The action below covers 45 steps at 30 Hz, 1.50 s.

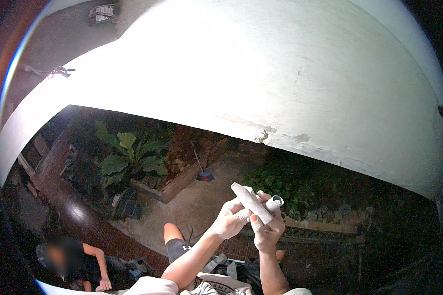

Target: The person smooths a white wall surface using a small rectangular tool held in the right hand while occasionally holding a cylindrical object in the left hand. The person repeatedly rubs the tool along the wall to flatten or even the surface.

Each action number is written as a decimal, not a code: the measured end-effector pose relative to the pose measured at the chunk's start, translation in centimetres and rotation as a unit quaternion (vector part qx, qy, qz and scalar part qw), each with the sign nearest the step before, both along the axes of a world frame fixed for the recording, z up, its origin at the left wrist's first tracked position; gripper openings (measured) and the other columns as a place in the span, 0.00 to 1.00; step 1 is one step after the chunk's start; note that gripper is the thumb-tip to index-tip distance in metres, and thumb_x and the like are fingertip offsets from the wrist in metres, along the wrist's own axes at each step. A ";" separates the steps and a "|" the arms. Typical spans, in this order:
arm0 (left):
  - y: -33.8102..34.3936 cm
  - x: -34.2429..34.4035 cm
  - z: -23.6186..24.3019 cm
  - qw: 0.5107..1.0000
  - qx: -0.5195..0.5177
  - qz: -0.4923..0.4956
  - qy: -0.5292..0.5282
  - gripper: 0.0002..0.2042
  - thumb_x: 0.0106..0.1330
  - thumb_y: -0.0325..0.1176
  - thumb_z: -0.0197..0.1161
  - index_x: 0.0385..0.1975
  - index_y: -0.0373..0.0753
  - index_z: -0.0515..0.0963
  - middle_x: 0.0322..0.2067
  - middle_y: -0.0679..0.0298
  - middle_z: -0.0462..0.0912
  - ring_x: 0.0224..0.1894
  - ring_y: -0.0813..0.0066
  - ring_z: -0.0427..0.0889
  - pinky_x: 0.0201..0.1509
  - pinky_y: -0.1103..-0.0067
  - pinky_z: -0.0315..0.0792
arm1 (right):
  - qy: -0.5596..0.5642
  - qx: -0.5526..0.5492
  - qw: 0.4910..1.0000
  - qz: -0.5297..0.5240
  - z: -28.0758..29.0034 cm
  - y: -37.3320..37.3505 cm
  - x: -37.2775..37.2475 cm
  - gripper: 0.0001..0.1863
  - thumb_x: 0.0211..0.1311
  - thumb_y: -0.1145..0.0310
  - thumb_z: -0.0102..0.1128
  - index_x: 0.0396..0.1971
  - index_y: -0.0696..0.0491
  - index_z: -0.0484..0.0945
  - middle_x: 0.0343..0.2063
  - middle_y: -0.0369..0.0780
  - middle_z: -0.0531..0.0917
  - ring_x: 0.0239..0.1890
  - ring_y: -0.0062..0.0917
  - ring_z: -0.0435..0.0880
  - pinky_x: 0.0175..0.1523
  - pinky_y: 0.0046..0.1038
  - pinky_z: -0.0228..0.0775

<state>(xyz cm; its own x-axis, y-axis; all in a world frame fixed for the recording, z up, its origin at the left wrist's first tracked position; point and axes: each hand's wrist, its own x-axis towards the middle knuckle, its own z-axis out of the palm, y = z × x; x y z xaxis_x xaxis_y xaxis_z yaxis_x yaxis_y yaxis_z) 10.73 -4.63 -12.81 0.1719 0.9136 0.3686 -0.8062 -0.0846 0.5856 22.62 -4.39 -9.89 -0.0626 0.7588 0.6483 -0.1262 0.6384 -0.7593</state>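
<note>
My left hand (231,221), fingers whitened with dust, grips a pale, narrow folded strip (251,201) from the left, thumb pressed on it. My right hand (268,231), also dusty, is closed around the strip's lower right part and a short rolled, tube-like pale piece (275,202) just to the right of it. The strip is tilted, upper end to the left. Whether the strip and the roll are one piece I cannot tell.
A white wall or beam (339,88) with chipped edge fills the upper view. Another person (98,268) is at lower left. Below are plants (128,152), a blue dustpan (205,176) with long handle, a concrete path (192,206) and dark curved flooring (83,211).
</note>
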 end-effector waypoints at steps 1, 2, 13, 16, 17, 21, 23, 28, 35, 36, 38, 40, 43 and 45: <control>0.2 0.1 -0.1 1.000 -0.006 0.000 -0.006 0.23 0.64 0.38 0.64 0.55 0.32 0.71 0.54 0.56 0.76 0.57 0.64 0.74 0.62 0.66 0.66 | -0.012 0.009 1.000 -0.007 0.1 0.2 0.2 0.11 0.56 0.68 0.67 0.39 0.56 0.83 0.49 0.47 0.80 0.50 0.36 0.80 0.55 0.36 0.69; 0.4 0.2 -0.3 1.000 -0.012 0.000 -0.013 0.24 0.63 0.39 0.65 0.55 0.32 0.70 0.54 0.56 0.76 0.56 0.64 0.75 0.62 0.66 0.66 | -0.028 0.024 0.999 -0.012 0.1 0.3 0.3 0.11 0.56 0.69 0.66 0.38 0.55 0.83 0.48 0.47 0.80 0.49 0.35 0.80 0.54 0.35 0.70; -0.6 -0.2 0.4 0.982 0.018 0.165 0.086 0.27 0.60 0.42 0.68 0.54 0.30 0.70 0.54 0.52 0.75 0.58 0.59 0.73 0.63 0.64 0.66 | 0.008 -0.103 0.994 -0.020 -3.1 0.2 0.7 0.08 0.54 0.73 0.68 0.34 0.56 0.85 0.39 0.39 0.81 0.44 0.27 0.78 0.49 0.30 0.68; -1.0 -0.6 0.8 0.973 0.071 0.150 0.161 0.26 0.61 0.40 0.68 0.53 0.29 0.72 0.54 0.50 0.77 0.64 0.56 0.68 0.68 0.61 0.59 | 0.026 -0.176 0.983 -0.043 -4.0 -0.4 0.1 0.08 0.55 0.72 0.67 0.34 0.57 0.85 0.41 0.39 0.81 0.44 0.28 0.78 0.50 0.30 0.68; -1.0 -0.8 0.7 0.972 0.075 0.136 0.179 0.25 0.61 0.39 0.68 0.53 0.29 0.72 0.54 0.51 0.77 0.64 0.56 0.67 0.68 0.60 0.58 | 0.055 -0.206 0.977 -0.003 -4.1 -0.5 0.1 0.10 0.55 0.71 0.68 0.36 0.58 0.84 0.43 0.40 0.81 0.44 0.26 0.78 0.50 0.28 0.68; -1.2 -1.1 -0.4 0.971 0.026 0.148 0.186 0.23 0.62 0.29 0.66 0.54 0.33 0.66 0.55 0.51 0.75 0.60 0.61 0.72 0.65 0.63 0.64 | 0.176 -0.251 0.949 0.078 -4.5 -1.1 0.2 0.10 0.55 0.72 0.68 0.37 0.59 0.83 0.44 0.38 0.79 0.40 0.23 0.78 0.46 0.26 0.70; -1.3 -1.3 -1.1 0.975 -0.017 0.168 0.143 0.24 0.59 0.26 0.68 0.54 0.33 0.67 0.51 0.55 0.77 0.54 0.68 0.76 0.60 0.67 0.70 | 0.205 -0.276 0.935 0.088 -4.6 -1.2 0.5 0.10 0.55 0.73 0.68 0.36 0.59 0.82 0.45 0.38 0.77 0.39 0.21 0.77 0.44 0.25 0.70; -2.3 -1.5 -2.1 0.990 -0.053 0.069 0.108 0.23 0.53 0.24 0.73 0.50 0.32 0.76 0.46 0.59 0.81 0.51 0.68 0.78 0.59 0.69 0.70 | 0.226 -0.208 0.946 0.107 -5.1 -1.2 0.7 0.11 0.56 0.72 0.68 0.39 0.59 0.81 0.45 0.37 0.76 0.43 0.22 0.75 0.46 0.26 0.69; -2.0 -1.3 -1.4 0.892 0.188 0.184 0.368 0.20 0.51 0.28 0.74 0.46 0.42 0.80 0.60 0.57 0.69 0.59 0.60 0.68 0.64 0.66 0.62 | 0.282 -0.355 0.883 0.120 -5.4 -0.8 0.5 0.13 0.60 0.64 0.65 0.37 0.59 0.80 0.38 0.35 0.79 0.41 0.19 0.76 0.49 0.24 0.66; -1.8 -1.4 -1.3 0.843 0.227 0.226 0.433 0.19 0.50 0.29 0.74 0.44 0.43 0.81 0.59 0.57 0.70 0.58 0.58 0.68 0.62 0.65 0.62 | 0.298 -0.364 0.873 0.127 -5.5 -0.7 0.6 0.13 0.61 0.63 0.64 0.36 0.58 0.81 0.37 0.35 0.79 0.40 0.18 0.76 0.48 0.23 0.67; -1.2 -1.6 -1.3 0.740 0.285 0.321 0.517 0.18 0.48 0.31 0.74 0.42 0.46 0.82 0.56 0.57 0.72 0.54 0.55 0.68 0.59 0.65 0.63 | 0.299 -0.400 0.854 0.151 -5.8 -0.3 0.7 0.11 0.61 0.65 0.63 0.38 0.57 0.80 0.37 0.35 0.81 0.38 0.18 0.78 0.43 0.21 0.70; -0.6 -1.8 -1.6 0.696 0.291 0.362 0.548 0.18 0.45 0.34 0.74 0.40 0.46 0.83 0.53 0.59 0.73 0.52 0.55 0.67 0.56 0.63 0.63 | 0.306 -0.398 0.835 0.226 -6.3 0.2 0.6 0.12 0.61 0.66 0.63 0.40 0.56 0.79 0.37 0.36 0.81 0.37 0.18 0.79 0.41 0.21 0.72; -0.3 -2.0 -2.3 0.652 0.284 0.423 0.562 0.16 0.45 0.35 0.74 0.37 0.47 0.82 0.52 0.59 0.73 0.52 0.54 0.67 0.56 0.61 0.62 | 0.313 -0.451 0.780 0.299 -7.0 0.9 0.2 0.15 0.61 0.64 0.62 0.45 0.56 0.77 0.40 0.36 0.81 0.38 0.20 0.80 0.43 0.24 0.74; -0.5 -2.4 -2.7 0.633 0.260 0.460 0.566 0.15 0.45 0.35 0.72 0.36 0.45 0.81 0.45 0.59 0.76 0.48 0.55 0.69 0.56 0.61 0.62 | 0.300 -0.509 0.746 0.308 -7.2 1.1 -0.2 0.17 0.61 0.63 0.62 0.47 0.55 0.76 0.41 0.36 0.81 0.41 0.21 0.80 0.47 0.27 0.74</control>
<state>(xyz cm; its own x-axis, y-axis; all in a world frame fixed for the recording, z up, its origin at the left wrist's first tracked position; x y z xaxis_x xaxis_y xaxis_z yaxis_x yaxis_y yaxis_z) 8.32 -5.10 -15.52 0.0778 0.6255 0.7763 0.6360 -0.6308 0.4445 22.41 -3.24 -17.08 -0.5332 0.8240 -0.1915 -0.6699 -0.5495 -0.4993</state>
